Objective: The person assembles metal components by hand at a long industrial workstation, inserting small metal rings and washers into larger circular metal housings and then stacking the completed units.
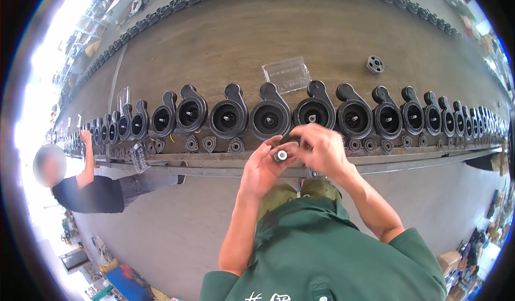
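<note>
In front of my body, at the near edge of the table, my left hand (259,168) is closed around a small dark part with a pale ring-shaped end (280,155). My right hand (325,149) curls in from the other side, its bent fingers meeting the same part's dark top. The fingers cover most of this part, so its full shape is hidden. Just beyond my hands stand black round housings with a side spout, among them one housing (270,119) and its right neighbour (315,113). A pale metal stub shows inside each.
The row of housings runs along the table (214,49) both ways, with small flange-like pieces (236,145) before it. A clear plastic plate (287,74) and a black disc with holes (375,64) lie farther in. A co-worker (88,192) works at the left.
</note>
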Available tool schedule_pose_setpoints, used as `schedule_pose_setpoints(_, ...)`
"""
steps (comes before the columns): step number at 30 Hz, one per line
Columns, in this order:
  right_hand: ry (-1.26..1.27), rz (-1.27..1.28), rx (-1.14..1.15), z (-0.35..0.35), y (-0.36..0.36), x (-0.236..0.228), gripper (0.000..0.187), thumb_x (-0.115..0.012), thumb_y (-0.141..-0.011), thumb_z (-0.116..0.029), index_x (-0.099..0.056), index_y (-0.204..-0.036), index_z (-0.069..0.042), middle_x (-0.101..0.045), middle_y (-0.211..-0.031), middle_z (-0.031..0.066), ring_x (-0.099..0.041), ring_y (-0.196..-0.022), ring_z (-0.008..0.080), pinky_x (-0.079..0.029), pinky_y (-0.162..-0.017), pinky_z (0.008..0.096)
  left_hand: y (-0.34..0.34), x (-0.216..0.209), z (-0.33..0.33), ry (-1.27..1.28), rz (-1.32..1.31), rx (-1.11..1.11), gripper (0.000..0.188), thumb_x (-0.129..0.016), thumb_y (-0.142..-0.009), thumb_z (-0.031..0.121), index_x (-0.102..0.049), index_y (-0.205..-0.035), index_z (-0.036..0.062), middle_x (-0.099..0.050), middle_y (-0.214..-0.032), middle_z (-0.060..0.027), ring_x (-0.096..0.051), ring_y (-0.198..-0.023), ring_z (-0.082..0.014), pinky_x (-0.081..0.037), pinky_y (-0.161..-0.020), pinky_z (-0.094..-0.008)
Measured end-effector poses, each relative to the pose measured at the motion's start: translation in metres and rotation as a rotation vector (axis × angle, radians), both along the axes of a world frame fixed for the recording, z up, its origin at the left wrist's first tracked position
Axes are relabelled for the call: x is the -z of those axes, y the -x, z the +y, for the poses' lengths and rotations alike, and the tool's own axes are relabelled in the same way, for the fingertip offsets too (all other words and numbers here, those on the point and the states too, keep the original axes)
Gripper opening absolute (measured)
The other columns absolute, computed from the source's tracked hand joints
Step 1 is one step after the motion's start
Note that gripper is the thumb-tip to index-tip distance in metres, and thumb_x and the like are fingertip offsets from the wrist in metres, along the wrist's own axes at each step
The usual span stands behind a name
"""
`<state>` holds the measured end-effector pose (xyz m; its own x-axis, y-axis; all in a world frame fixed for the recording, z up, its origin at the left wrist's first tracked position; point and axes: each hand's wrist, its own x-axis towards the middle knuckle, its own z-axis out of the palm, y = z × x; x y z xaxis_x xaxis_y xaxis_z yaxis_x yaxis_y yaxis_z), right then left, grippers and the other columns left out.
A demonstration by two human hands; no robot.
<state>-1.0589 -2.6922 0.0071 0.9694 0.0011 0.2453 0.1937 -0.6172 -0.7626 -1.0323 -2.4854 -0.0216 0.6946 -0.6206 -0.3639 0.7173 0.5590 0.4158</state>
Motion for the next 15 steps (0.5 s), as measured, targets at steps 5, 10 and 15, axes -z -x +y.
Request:
schedule_pose_setpoints(5, 0.031, 0.062, -0.106, 0.035, -0.008, 0.007, 0.033, -0.085, -0.078, -0.020, -0.074, -0.107, -0.013, -0.066, -0.096, 0.0071, -0.069, -0.087, 0.0300, -0.058, -0.073, 0.0405, -0.034, 0.006, 0.023, -0.156, -0.159, 0.178, 0.043, -0.052, -0.101, 0.009, -0.051, -0.141, -0.0052, -0.066, -0.128, -0.0151, -0.067, -0.117, -0.0272, -0.057, -0.101, -0.0425)
schedule_pose_setpoints(10, 0.031, 0.002, 0.032, 0.072, -0.028, 0.005, 0.035, -0.088, -0.076, -0.016, -0.077, -0.109, -0.009, -0.069, -0.101, 0.0081, -0.072, -0.081, 0.0252, -0.059, -0.072, 0.0349, -0.083, 0.012, 0.063, -0.047, -0.049, 0.288, 0.041, -0.053, -0.096, -0.001, -0.058, -0.135, -0.0083, -0.069, -0.126, -0.0172, -0.069, -0.114, -0.0267, -0.058, -0.101, -0.0422)
schedule_pose_setpoints(15, -0.026, 0.017, 0.314, 0.102, -0.048, 0.005, 0.035, -0.089, -0.077, -0.015, -0.075, -0.108, -0.005, -0.072, -0.092, 0.0089, -0.073, -0.077, 0.0237, -0.058, -0.069, 0.0351, -0.117, 0.015, 0.105, -0.049, -0.067, 0.361, 0.039, -0.054, -0.095, -0.002, -0.059, -0.133, -0.0086, -0.066, -0.130, -0.0283, -0.067, -0.120, -0.0392, -0.055, -0.107, -0.0486)
